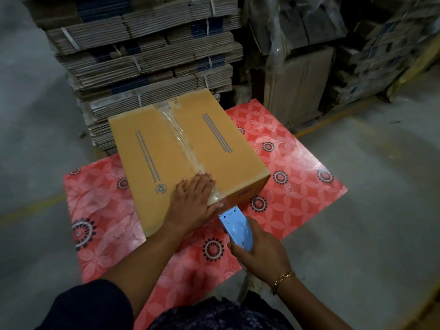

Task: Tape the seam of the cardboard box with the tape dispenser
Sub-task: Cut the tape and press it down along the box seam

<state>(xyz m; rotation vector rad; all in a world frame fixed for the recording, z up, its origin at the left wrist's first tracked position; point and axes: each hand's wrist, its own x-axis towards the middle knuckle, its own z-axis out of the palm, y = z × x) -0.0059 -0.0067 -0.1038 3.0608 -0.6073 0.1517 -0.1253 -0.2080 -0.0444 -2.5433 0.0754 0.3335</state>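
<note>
A closed brown cardboard box (166, 148) rests on a red flowered table top (297, 177). Clear tape (181, 136) runs along its middle seam from the far edge to the near edge. My left hand (194, 198) lies flat on the box top at the near end of the seam, fingers spread over the tape. My right hand (259, 251) grips a light blue tape dispenser (237, 228) just off the box's near edge, its toothed tip pointing at the box corner. A strip of tape seems to stretch between dispenser and box.
Bundled stacks of flattened cartons (147, 55) rise right behind the table. More wrapped cartons (297, 32) and a tall box (297, 86) stand at the back right. Grey concrete floor (369, 210) surrounds the table, with a yellow line (333, 117) on it.
</note>
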